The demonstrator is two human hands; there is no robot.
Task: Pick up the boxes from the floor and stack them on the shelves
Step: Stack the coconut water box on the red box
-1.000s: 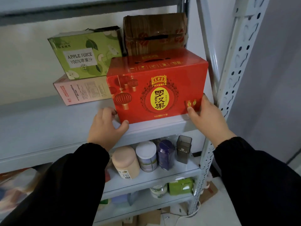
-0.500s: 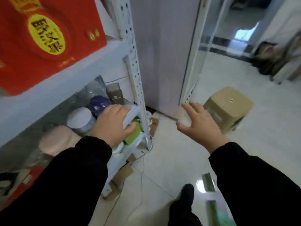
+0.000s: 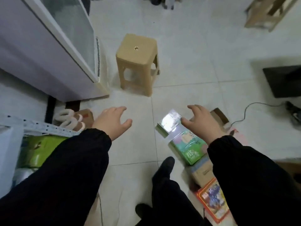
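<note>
L hand (image 3: 112, 122), R hand (image 3: 201, 122) outstretched (R prob. over box (image 3: 187, 144))

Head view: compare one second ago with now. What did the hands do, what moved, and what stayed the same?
Both hands let go of the red box, now out of view; the view swung down to the floor. The left hand and right hand reach out open and empty, the right above a green box lying there. The beige stool stands where it did.

Print on the green box (image 3: 189, 146) and orange box (image 3: 213, 202) is unreadable
</note>
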